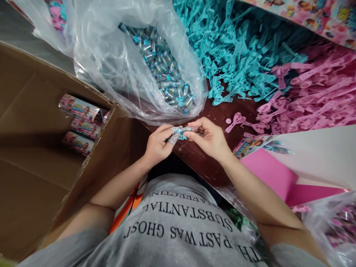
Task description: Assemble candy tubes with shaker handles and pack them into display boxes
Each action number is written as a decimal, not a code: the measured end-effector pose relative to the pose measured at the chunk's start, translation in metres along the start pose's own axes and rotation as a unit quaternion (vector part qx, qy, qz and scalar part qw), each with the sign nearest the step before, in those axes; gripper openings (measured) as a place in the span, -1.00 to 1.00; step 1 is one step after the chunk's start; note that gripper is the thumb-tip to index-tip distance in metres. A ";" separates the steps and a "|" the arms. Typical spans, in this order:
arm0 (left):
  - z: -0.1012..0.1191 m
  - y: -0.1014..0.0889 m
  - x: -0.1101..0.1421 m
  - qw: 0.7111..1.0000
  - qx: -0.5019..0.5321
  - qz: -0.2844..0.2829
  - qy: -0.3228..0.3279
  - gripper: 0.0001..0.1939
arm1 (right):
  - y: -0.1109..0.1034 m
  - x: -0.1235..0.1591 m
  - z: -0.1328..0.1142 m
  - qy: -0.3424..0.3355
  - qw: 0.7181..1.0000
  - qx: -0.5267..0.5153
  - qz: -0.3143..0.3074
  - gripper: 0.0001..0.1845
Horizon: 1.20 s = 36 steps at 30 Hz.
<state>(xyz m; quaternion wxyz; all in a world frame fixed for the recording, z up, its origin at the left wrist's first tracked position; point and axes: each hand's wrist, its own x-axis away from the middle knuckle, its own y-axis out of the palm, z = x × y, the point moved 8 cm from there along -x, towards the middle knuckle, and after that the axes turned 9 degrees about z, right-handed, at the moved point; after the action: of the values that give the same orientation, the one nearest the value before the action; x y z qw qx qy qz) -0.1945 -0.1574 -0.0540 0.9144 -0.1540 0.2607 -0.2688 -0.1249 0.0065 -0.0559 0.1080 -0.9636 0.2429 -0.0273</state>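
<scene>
My left hand [158, 144] and my right hand [209, 138] meet just above the near edge of a dark wooden table [211, 111]. Both are closed round one small clear tube with a teal cap [184, 130], held level between the fingertips. A fingertip of my left hand wears a grey wrap. A tiny teal plastic part sticks out under the tube. Right behind my hands lies a clear plastic bag [116, 63] full of the same small teal-capped tubes [167, 74].
A heap of teal plastic pieces [239, 48] and a heap of pink ones [311, 96] cover the far table. A cardboard box [41, 148] at left holds printed packets [80, 122]. A printed card [250, 144], a pink sheet [267, 170] and another bag [333, 222] lie right.
</scene>
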 end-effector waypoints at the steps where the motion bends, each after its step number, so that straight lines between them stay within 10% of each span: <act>1: 0.002 0.000 0.000 1.000 -0.024 -0.007 0.011 -0.73 | 0.000 0.002 0.000 0.008 1.000 0.021 0.004 -0.44; 7: 0.009 -0.013 -0.004 0.993 -0.103 -0.018 0.060 -0.71 | -0.001 0.002 -0.010 0.027 0.989 0.120 -0.079 -0.28; 12: -0.022 -0.026 -0.008 0.996 -0.008 0.000 -0.085 -0.79 | -0.024 -0.047 -0.023 -0.157 0.933 0.322 0.010 -0.60; 18: -0.050 0.012 0.008 0.933 0.219 -0.029 -0.284 -0.60 | 0.010 -0.100 0.010 -0.219 0.857 0.452 -0.112 -0.84; 31: -0.020 0.044 0.003 0.904 0.268 -0.150 -0.296 -0.56 | -0.027 0.035 -0.029 -0.211 0.957 0.169 -0.107 -0.79; 36: 0.005 0.057 -0.002 0.945 0.201 -0.187 -0.178 -0.66 | -0.045 0.049 -0.020 -0.147 0.972 0.176 -0.058 -0.66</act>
<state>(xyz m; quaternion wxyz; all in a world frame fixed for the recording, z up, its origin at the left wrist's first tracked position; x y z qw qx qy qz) -0.1694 -0.1093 -0.0730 0.8911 -0.0579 0.0009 -0.4500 -0.0636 0.0180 -0.0268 0.3086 -0.9353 0.1599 0.0663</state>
